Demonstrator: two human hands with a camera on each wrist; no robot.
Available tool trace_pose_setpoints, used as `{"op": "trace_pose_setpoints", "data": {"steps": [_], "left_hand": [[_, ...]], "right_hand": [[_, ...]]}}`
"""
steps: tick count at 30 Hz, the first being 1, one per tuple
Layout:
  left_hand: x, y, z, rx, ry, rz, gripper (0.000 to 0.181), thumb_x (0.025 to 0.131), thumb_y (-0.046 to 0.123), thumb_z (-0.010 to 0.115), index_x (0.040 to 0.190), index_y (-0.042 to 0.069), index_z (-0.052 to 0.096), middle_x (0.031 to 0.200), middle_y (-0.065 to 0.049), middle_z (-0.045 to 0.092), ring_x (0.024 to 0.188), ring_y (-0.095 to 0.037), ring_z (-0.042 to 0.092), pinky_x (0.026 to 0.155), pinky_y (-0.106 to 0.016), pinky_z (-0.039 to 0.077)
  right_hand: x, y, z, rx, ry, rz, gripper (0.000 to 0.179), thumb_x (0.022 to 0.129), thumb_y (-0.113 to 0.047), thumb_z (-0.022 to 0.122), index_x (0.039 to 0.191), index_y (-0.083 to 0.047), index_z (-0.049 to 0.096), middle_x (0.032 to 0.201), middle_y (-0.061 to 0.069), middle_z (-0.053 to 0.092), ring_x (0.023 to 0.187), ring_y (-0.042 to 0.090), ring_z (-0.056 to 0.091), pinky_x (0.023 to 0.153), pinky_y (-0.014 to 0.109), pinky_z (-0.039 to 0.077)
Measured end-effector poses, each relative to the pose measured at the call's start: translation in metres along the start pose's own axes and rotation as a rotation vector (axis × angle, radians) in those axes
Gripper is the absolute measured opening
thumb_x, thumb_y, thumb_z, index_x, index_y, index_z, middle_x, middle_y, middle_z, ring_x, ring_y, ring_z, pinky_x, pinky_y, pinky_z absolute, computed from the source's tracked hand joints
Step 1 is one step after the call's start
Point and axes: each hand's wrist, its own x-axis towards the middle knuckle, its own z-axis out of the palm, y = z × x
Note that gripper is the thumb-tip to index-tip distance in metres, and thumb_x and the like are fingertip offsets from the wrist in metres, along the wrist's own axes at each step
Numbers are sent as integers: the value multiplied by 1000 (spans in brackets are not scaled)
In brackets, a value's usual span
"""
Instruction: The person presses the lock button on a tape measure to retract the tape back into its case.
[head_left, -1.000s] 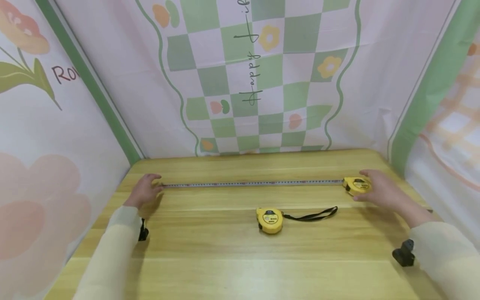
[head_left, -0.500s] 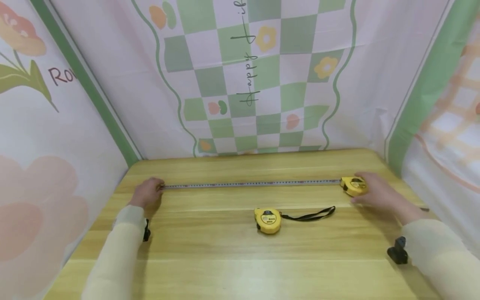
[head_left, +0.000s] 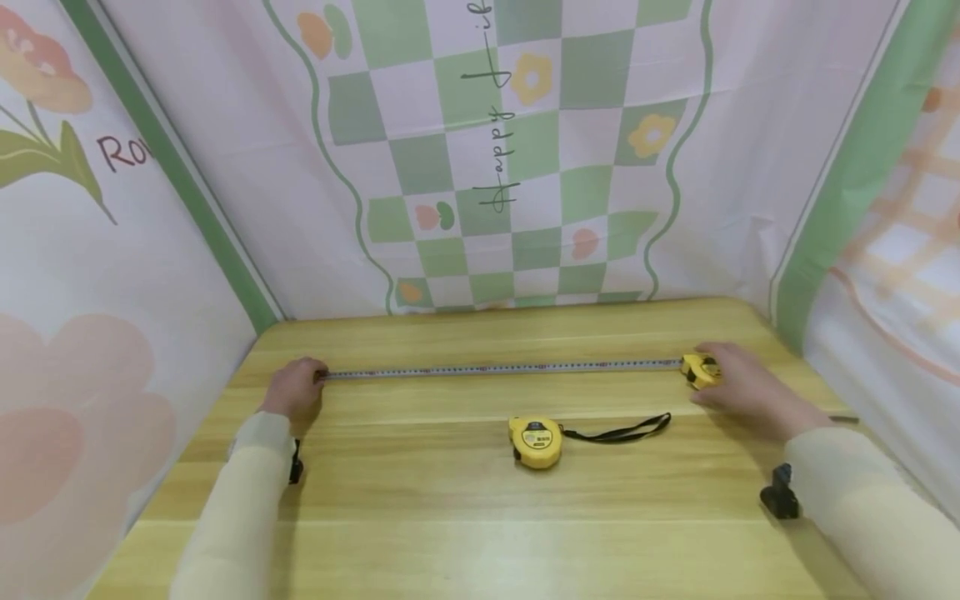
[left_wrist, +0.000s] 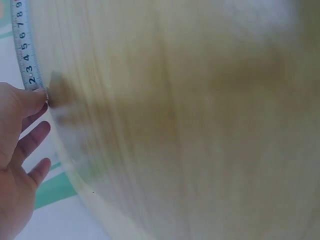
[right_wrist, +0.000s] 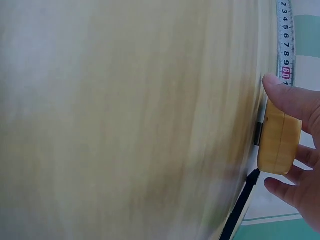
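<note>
A steel tape blade (head_left: pixel 483 369) is drawn out nearly straight across the far part of the table. At its left end my left hand (head_left: pixel 294 387) pinches the tip between thumb and index finger; in the left wrist view the thumb lies just below the 2 mark. My right hand (head_left: pixel 753 392) grips the yellow tape measure case (head_left: pixel 699 372) at the other end, covering its right side. In the right wrist view, the thumb (right_wrist: pixel 290 100) lies by the blade just past the red 60 mark, with a black strap (right_wrist: pixel 240 205) trailing from the case (right_wrist: pixel 280 137).
A second yellow tape measure (head_left: pixel 537 442) lies mid-table, nearer than the blade, its black wrist strap (head_left: pixel 622 433) stretched to the right. Beyond the wooden table (head_left: pixel 525 542) hang printed cloths (head_left: pixel 585 183) at the back and both sides.
My left fingers have come together on the blade's tip, having been spread before. My right hand has slid left over the case, hiding more of it.
</note>
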Motion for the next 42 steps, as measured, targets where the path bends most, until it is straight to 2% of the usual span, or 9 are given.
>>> {"op": "trace_pose_setpoints", "data": {"steps": [11, 17, 20, 27, 32, 42], "left_hand": [[1, -2, 1, -30, 53, 1, 17, 94, 2, 58, 106, -4, 67, 106, -23, 66, 101, -42, 60, 90, -58, 45], [3, -6, 3, -23, 72, 4, 15, 93, 2, 57, 102, -2, 68, 104, -21, 67, 100, -42, 60, 89, -58, 45], [2, -7, 2, -4, 86, 26, 14, 92, 1, 58, 99, -1, 69, 102, -21, 68, 99, -41, 61, 88, -58, 46], [2, -9, 3, 7, 73, 25, 11, 92, 2, 60, 97, 0, 70, 99, -18, 68, 96, -39, 62, 86, -57, 47], [1, -11, 4, 22, 89, 41, 10, 91, 2, 62, 97, 0, 70, 98, -17, 68, 95, -38, 62, 86, -56, 47], [-1, -9, 3, 66, 98, 70, 10, 92, 3, 62, 99, 0, 70, 100, -17, 68, 96, -38, 61, 88, -57, 46]], "right_hand": [[5, 6, 3, -12, -3, 2, 83, 82, -25, 79, 139, 15, 33, 134, 44, 33, 120, 60, 31, 99, 71, 23], [4, 7, 2, -9, -14, 10, 82, 84, -27, 77, 139, 14, 34, 133, 44, 34, 119, 60, 32, 98, 71, 25], [4, 8, 2, -22, -14, 0, 80, 85, -28, 77, 139, 14, 35, 131, 45, 35, 117, 61, 33, 97, 72, 25], [2, 4, 4, -69, -11, -14, 71, 90, -25, 70, 142, 9, 35, 133, 42, 35, 117, 59, 36, 96, 72, 27], [3, 2, 4, -95, -19, -24, 69, 91, -23, 68, 144, 6, 35, 136, 41, 34, 118, 60, 36, 96, 73, 26], [4, 1, 7, -161, -18, -86, 64, 93, -15, 65, 141, 12, 33, 130, 44, 35, 113, 63, 36, 93, 73, 30]]}}
